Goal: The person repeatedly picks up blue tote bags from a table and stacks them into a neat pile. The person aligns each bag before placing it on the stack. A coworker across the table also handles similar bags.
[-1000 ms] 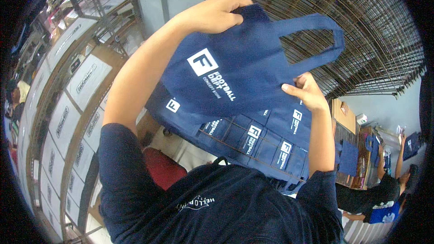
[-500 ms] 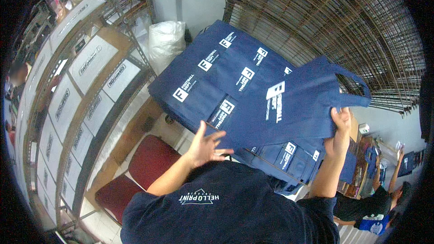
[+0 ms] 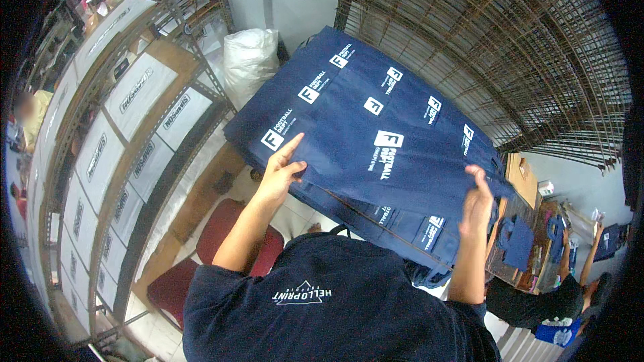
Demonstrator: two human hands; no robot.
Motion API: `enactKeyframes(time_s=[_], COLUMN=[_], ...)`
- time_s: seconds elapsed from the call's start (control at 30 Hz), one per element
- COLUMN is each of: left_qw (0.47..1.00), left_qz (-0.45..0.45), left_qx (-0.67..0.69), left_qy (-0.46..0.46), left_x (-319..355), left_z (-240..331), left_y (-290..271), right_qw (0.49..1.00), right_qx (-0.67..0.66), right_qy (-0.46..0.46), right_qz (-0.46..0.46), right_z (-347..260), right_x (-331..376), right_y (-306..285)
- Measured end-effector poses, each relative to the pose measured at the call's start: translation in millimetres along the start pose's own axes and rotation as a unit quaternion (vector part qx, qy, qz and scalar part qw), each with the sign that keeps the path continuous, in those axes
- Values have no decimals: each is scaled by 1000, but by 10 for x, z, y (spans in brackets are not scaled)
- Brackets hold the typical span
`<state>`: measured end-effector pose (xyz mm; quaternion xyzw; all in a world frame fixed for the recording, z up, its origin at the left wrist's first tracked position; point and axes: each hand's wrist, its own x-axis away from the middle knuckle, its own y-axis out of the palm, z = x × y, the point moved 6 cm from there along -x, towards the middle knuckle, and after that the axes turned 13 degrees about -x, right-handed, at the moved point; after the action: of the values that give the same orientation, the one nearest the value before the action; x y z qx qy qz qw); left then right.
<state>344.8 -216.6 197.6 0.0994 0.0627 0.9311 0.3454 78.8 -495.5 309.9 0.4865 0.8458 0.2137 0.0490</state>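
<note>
A navy cloth tote bag with a white print lies spread over other navy bags with similar prints, set out in rows on a rack. My left hand is at the bags' near left edge, forefinger and thumb stretched out, with nothing seen in its grip. My right hand, slightly blurred, is raised at the bag's near right end by the handles, its fingers extended. Whether it touches the cloth is hard to see. Below the top layer, more printed navy bags show on a lower level.
At left stands a metal shelf holding white printed panels. Stacked wire racks rise behind the bags. Next to the wall is a white plastic sack. Red chairs stand at near left. Another person works at a bench on the right.
The tote bag, raised at its handle end by my right hand before, now lies lower across the others. My left hand has moved up and left; my right hand has come away from the handles.
</note>
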Motion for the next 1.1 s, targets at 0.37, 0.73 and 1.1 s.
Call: enactKeyframes(time_s=[0.37,0.73,1.1], left_qw=[886,868,863], left_qz=[218,255,284], left_qx=[-408,-426,-419], left_qy=[-41,-20,4], left_x=[-249,-245,-226], left_z=[-1345,-1190,-1220], left_y=[-970,-886,-907], right_qw=[963,972,969], right_qx=[24,-44,-48], right_qy=[257,215,228], right_qz=[79,82,87], right_z=[2182,2360,2403], right_x=[44,100,30], right_y=[-958,-1083,-1118])
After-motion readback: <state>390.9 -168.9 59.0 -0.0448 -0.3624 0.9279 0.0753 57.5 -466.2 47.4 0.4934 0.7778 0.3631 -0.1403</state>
